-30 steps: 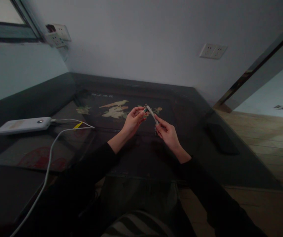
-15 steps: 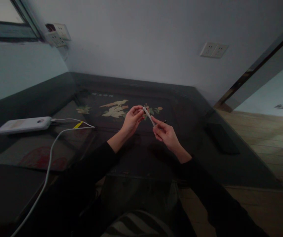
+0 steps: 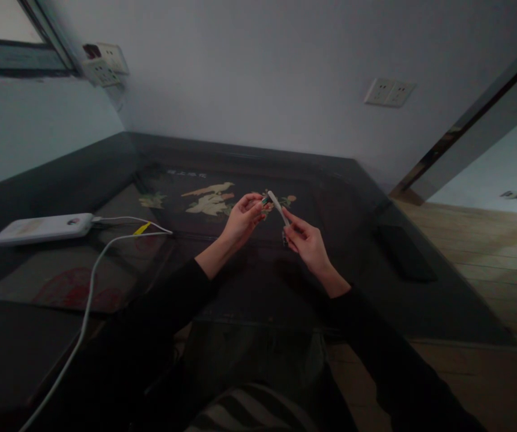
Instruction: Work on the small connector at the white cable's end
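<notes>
Above the middle of the table, my left hand [image 3: 242, 217] pinches a small dark-green cylinder [image 3: 266, 200] that looks like a battery. My right hand [image 3: 304, 239] grips a slim whitish bar [image 3: 278, 205] between thumb and fingers, its upper end tilted toward the left. The tip of the bar is very close to the cylinder's end; whether they touch I cannot tell. A small dark part shows below the right fingertips, too small to name. Fingers cover the lower end of the bar and part of the cylinder.
A white power bank [image 3: 44, 229] lies at the left with a white cable [image 3: 92, 282] bearing a yellow tag [image 3: 142, 228]. A black flat object [image 3: 405, 252] rests on the right of the dark table [image 3: 258, 288]. Wall sockets [image 3: 390, 92] are behind.
The bar's upper end has shifted slightly right, away from my left fingertips, and the green cylinder now shows between them. My right hand has moved a little right.
</notes>
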The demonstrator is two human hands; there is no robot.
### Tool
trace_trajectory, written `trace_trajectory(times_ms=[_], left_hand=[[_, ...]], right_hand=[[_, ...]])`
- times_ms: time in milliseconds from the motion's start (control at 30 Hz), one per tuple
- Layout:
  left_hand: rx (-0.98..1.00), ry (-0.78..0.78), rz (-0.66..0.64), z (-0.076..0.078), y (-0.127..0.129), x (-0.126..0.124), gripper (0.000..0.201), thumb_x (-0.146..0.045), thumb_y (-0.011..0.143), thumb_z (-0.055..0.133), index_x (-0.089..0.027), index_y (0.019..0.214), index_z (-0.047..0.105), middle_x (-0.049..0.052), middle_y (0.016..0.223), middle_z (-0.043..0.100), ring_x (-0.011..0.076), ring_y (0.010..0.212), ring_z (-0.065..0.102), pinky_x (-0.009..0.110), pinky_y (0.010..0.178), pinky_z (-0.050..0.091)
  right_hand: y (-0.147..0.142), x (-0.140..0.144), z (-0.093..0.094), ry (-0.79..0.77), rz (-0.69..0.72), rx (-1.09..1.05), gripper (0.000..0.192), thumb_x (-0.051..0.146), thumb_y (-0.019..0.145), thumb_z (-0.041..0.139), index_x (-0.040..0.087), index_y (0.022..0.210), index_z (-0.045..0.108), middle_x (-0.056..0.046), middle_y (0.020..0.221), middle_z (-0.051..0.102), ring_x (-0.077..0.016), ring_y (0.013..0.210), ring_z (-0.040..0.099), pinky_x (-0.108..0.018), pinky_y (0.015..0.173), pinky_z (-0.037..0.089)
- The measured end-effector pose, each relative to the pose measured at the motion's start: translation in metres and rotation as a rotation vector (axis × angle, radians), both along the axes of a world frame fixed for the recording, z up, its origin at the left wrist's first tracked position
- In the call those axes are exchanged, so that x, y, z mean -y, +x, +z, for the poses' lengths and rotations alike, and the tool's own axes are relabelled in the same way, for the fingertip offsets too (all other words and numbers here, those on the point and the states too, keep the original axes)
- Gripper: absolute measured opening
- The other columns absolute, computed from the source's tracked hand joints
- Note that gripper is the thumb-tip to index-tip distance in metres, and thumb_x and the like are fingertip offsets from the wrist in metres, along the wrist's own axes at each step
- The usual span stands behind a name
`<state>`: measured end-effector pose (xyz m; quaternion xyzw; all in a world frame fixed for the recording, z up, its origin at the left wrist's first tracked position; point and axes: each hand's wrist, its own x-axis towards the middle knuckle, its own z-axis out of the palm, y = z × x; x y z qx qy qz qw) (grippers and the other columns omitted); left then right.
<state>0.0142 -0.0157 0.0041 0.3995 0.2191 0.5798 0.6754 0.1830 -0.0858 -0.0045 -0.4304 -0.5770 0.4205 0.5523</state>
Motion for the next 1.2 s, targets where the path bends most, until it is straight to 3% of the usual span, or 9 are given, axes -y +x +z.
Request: trace_trajectory(times_ms=[500,867,1200], left_hand=[[0.051,0.030,0.003,0.0013,-0.0004,0.0000,0.035,-0.026,0.062,0.088,-0.021,0.084,0.061,-0.002,0.092,0.071,0.0078,0.078,0.064,0.017,0.067,0.050],[0.039,0.020,-0.022,-0.0005,-0.0001,0.0000,0.037,-0.027,0.063,0.088,-0.020,0.087,0.061,-0.003,0.083,0.067,0.0076,0.076,0.066,0.017,0.066,0.052],[0.030,0.009,-0.019,0.0014,-0.0001,0.0014,0.030,-0.025,0.068,0.085,-0.021,0.086,0.062,-0.003,0.085,0.067,0.0074,0.076,0.065,0.017,0.067,0.051]], right_hand=[[-0.0047,0.0046,-0.0015,0.000,0.120,-0.002,0.046,0.030,0.086,0.066,0.028,0.132,0.065,0.005,0.072,0.045,-0.0045,0.046,0.036,-0.021,0.039,0.028],[-0.0012,0.0018,0.0023,0.021,-0.006,0.053,0.049,0.035,0.087,0.065,0.024,0.135,0.063,0.004,0.068,0.045,-0.0058,0.048,0.036,-0.020,0.042,0.028],[-0.0030,0.0049,0.0030,0.001,0.008,0.058,0.050,0.035,0.087,0.064,0.025,0.136,0.062,0.004,0.069,0.045,-0.0060,0.049,0.033,-0.021,0.040,0.027]])
